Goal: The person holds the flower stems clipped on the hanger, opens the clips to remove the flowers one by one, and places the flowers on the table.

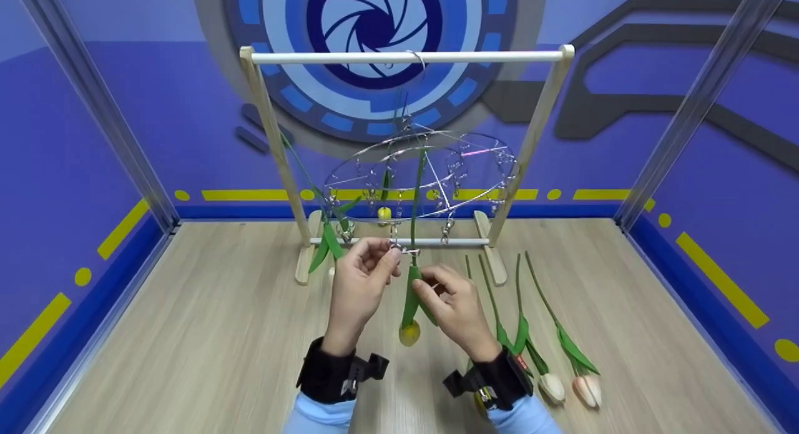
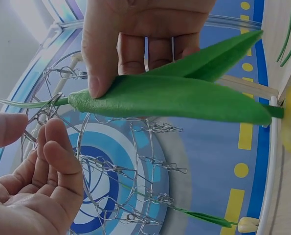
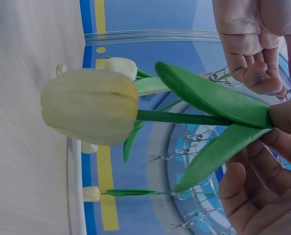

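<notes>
Yellow artificial tulip with green stem and leaves: upside down between the hands; probably light, leaves smooth, stem springy; best held where leaves join stem.
Right hand: pinches that join; flower head below the grip, stem above.
Left hand: pinches a small silver metal clip, its tip at the stem just above the leaves; whether clamped, cannot tell.
Round silver wire hanger: above both hands.

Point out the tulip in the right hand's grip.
The yellow tulip held upside down in mid-air: the right hand's grip pinches its leaf base, while the other tulips hang farther back or lie on the tabletop.
</notes>
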Available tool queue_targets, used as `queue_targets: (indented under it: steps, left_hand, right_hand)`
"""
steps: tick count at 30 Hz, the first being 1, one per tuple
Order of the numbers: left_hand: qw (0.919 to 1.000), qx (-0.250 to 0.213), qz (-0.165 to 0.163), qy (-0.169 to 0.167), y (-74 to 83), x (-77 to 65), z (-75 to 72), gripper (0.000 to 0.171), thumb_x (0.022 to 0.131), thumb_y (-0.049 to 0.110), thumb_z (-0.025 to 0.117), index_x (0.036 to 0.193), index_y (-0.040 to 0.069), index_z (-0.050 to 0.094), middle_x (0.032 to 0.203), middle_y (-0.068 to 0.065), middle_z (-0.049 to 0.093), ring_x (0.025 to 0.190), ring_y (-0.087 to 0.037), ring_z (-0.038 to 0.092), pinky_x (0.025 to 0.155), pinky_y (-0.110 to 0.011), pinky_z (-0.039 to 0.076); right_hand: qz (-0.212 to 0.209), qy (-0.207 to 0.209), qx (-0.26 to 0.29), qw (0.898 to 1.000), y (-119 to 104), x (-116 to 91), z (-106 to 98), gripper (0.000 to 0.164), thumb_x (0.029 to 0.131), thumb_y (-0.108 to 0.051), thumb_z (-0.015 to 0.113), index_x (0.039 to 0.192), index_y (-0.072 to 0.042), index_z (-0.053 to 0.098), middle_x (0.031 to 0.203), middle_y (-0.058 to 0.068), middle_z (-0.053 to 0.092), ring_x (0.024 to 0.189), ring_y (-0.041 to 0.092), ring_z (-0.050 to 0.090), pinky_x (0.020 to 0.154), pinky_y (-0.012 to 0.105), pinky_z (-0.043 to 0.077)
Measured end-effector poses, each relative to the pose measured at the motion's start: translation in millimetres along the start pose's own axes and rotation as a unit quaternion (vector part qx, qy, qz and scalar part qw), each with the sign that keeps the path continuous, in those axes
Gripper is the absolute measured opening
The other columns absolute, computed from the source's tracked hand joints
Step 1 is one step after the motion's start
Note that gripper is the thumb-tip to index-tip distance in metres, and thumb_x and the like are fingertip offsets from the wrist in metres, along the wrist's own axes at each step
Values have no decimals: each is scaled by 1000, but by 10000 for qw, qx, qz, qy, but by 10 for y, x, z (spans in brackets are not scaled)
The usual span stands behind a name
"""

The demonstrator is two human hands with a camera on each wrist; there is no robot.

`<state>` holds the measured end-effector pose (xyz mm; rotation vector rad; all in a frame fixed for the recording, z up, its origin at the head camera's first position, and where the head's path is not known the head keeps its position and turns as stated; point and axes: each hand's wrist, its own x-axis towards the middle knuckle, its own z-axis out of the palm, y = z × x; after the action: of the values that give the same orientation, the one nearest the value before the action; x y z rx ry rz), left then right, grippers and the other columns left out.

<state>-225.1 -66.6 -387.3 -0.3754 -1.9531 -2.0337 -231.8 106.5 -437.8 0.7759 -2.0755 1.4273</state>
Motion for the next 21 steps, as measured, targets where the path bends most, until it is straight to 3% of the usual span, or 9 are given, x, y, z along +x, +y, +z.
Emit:
queue_targets:
  steps: [11,21]
  left_hand:
    - [9995,252,156,-65,3,-16,11,14,100,9,68,106,-4,66,89,-9,66,73,-17,64,67,-27,54]
    - [9987,431,265,-103,-13,-21,26,13,100,10,68,102,-2,67,85,-8,64,71,-17,63,62,-23,48]
  right_hand:
    - [-40,151,-72,9999,1,-29,-33,10,96,1,69,101,-5,75,87,3,68,74,8,60,65,26,53]
    - [-130,205,-101,9997,14,-56,-57,11,95,3,69,101,-4,74,89,5,69,74,9,60,65,27,53]
